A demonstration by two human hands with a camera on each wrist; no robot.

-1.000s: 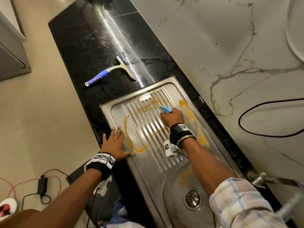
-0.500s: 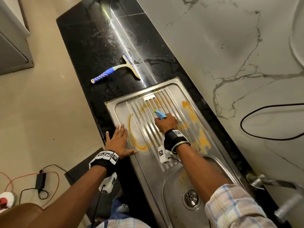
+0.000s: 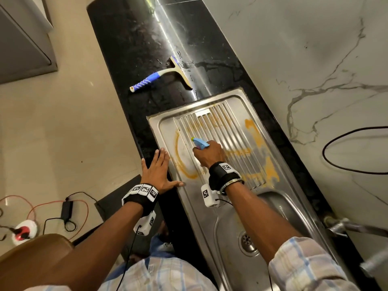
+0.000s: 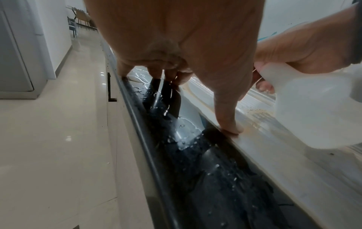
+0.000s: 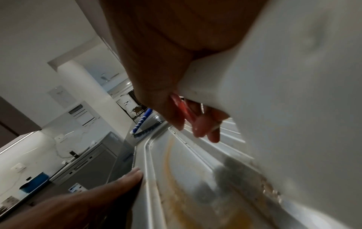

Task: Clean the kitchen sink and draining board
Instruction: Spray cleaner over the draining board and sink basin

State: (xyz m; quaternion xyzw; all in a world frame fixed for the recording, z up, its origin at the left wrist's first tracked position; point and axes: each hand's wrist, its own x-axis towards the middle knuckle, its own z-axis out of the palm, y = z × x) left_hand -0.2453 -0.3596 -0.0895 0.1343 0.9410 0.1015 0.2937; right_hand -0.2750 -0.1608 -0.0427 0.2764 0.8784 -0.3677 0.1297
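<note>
One left hand (image 3: 157,172) is lying flat with fingers straight across the near edge of the black counter (image 3: 134,45), its thumb touching the rim of the one steel draining board (image 3: 235,106). One squeegee (image 3: 161,75) is lying on the counter just beyond the board's far end. One right hand (image 3: 210,153) is gripping one white spray bottle (image 4: 313,108) with a blue nozzle over the ribbed board, where several orange streaks (image 3: 252,127) are showing. To the right and nearer, the one sink (image 3: 279,208) with its single drain (image 3: 247,242) is sitting beside one tap (image 3: 344,226).
</note>
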